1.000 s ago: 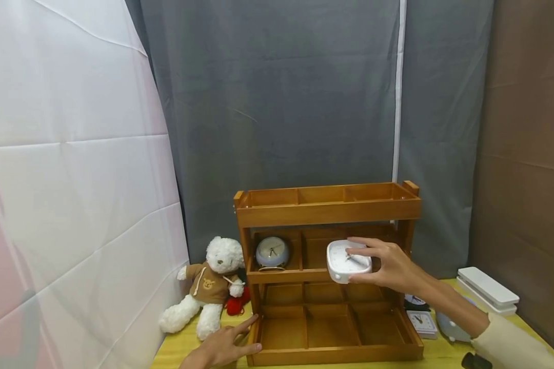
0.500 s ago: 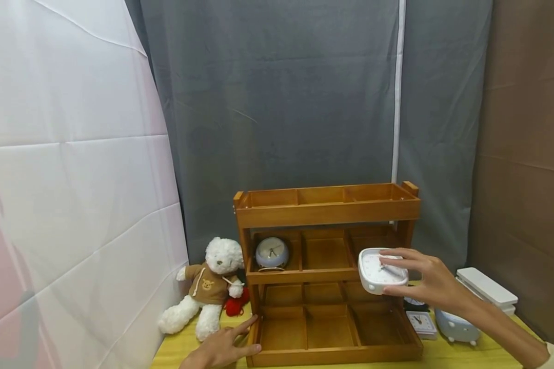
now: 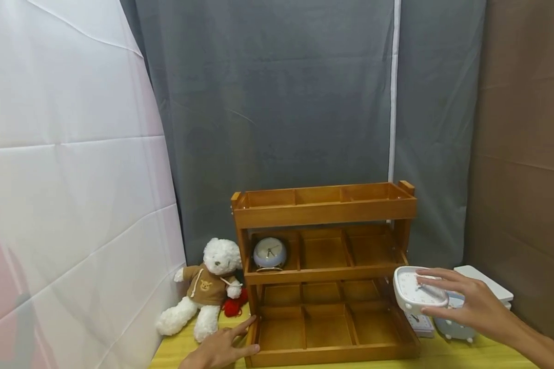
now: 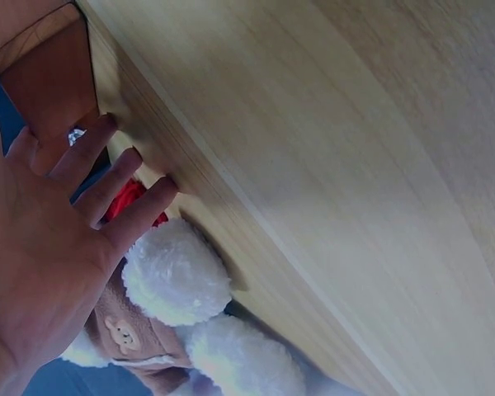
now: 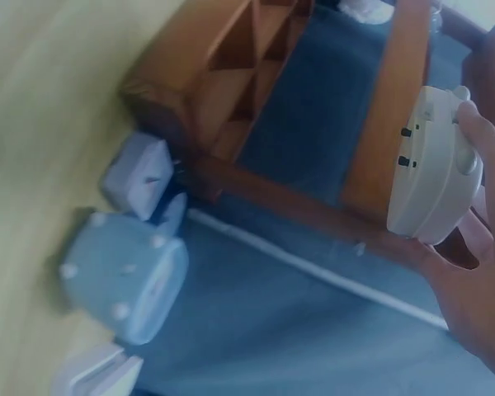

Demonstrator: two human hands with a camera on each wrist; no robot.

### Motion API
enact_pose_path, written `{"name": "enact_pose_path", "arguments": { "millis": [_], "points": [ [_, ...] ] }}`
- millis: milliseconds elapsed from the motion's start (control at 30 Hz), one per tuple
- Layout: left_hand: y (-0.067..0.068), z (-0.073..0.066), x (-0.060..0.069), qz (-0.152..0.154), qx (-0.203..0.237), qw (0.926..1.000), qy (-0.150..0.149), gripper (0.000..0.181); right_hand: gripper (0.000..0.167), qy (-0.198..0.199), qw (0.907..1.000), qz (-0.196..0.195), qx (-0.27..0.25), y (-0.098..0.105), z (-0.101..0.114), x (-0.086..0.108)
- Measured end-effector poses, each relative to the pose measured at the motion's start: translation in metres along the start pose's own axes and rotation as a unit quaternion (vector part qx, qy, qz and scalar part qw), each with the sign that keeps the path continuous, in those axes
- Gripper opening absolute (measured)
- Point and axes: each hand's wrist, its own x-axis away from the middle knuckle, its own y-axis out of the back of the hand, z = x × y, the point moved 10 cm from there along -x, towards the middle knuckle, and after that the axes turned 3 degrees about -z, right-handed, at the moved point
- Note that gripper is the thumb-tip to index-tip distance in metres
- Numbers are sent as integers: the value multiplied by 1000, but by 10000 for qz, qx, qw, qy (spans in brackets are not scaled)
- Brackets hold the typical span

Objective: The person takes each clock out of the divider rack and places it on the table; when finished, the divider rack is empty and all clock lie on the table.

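My right hand [image 3: 482,310] grips a white rounded-square alarm clock [image 3: 417,292] in the air, just off the right side of the wooden shelf [image 3: 328,209]. Its dial faces up and toward me; in the right wrist view the white clock [image 5: 436,169] shows its side and little feet. With fingers spread, my left hand [image 3: 219,347] touches the lower left front corner of the shelf. A round pale-blue alarm clock [image 3: 270,253] stands in the left compartment of the middle tier. Below the held clock are a small square clock [image 3: 422,326], partly hidden, and a grey-blue clock [image 3: 453,332].
To the left of the shelf sits a white teddy bear [image 3: 208,284] in a brown hoodie, with a red woolly item [image 3: 234,305] behind it. White flat boxes [image 3: 487,282] lie at the right. A grey curtain [image 3: 277,102] hangs behind the yellow-covered table [image 3: 480,357].
My right hand has carried the white alarm clock rightward and down, from before the middle tier to beyond the shelf's right side. The left hand has stayed at the corner.
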Motion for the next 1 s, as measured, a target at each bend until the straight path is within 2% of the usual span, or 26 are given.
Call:
{"name": "enact_pose_path", "arguments": {
  "millis": [133, 367, 433, 533, 633, 700, 767, 833, 900, 1000],
  "points": [
    [0, -1, 0, 8, 69, 10000, -16, 74, 71, -69, 9999, 21, 86, 0, -8, 23],
    [1, 0, -2, -29, -70, 10000, -17, 73, 63, -526, 9970, -51, 567, -6, -31, 66],
    [0, 0, -4, -15, -89, 10000, -3, 73, 61, -683, 9956, 34, 634, -8, -39, 77],
    [-1, 1, -5, -14, -102, 9999, 8, 73, 57, -1185, 9896, 427, 702, -14, -55, 91],
    [-1, 1, -4, -38, -94, 9999, -10, 73, 52, -1797, 9757, 1064, 665, -25, -72, 106],
    [0, 0, -3, -56, -100, 9999, -28, 73, 51, -2227, 9618, 1516, 490, -33, -82, 116],
    [1, -1, -3, -68, -98, 9999, -46, 73, 52, -2694, 9433, 1926, 216, -41, -90, 128],
    [1, -1, -3, -63, -94, 9999, -38, 73, 52, -2943, 9309, 2163, -62, -47, -95, 137],
    [0, 0, -3, -46, -81, 10000, -20, 73, 49, -2861, 9326, 2199, -50, -50, -98, 142],
    [0, 0, -3, -46, -57, 10000, -22, 74, 43, -2548, 9435, 2116, -14, -53, -102, 149]
  ]
}}
